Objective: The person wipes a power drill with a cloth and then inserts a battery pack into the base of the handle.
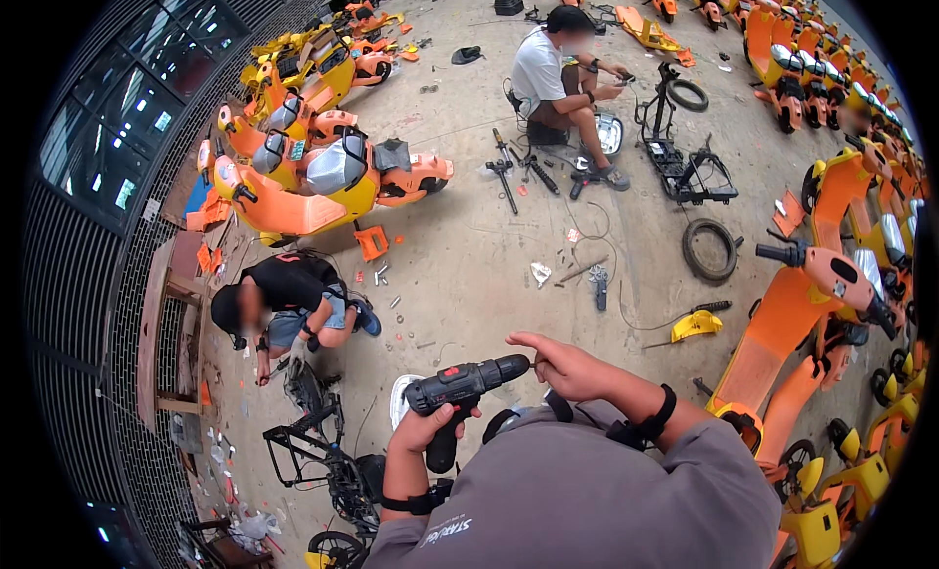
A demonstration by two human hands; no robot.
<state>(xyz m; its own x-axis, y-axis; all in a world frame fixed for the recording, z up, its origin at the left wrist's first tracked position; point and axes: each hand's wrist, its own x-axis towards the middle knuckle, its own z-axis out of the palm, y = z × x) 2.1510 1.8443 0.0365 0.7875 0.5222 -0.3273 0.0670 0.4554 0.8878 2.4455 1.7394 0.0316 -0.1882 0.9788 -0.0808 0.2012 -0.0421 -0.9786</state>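
Note:
My left hand [423, 428] is wrapped round the grip of a black cordless drill [460, 385], held in front of my chest with its chuck pointing right. At the chuck's tip a short thin bit [534, 366] sticks out. My right hand [565, 366] reaches that bit, its thumb and lower fingers closed on it while the upper fingers stretch out above. Part of the bit is hidden by those fingers. Below the drill, a stripped black scooter frame [337, 461] stands on the floor at the left.
Orange and yellow scooters [333, 183] stand at the upper left, more [812, 305] at the right. A crouching person [293, 295] works at the left; another person [548, 75] sits farther off near a bare frame [685, 168]. A tyre [709, 251] and loose parts lie around.

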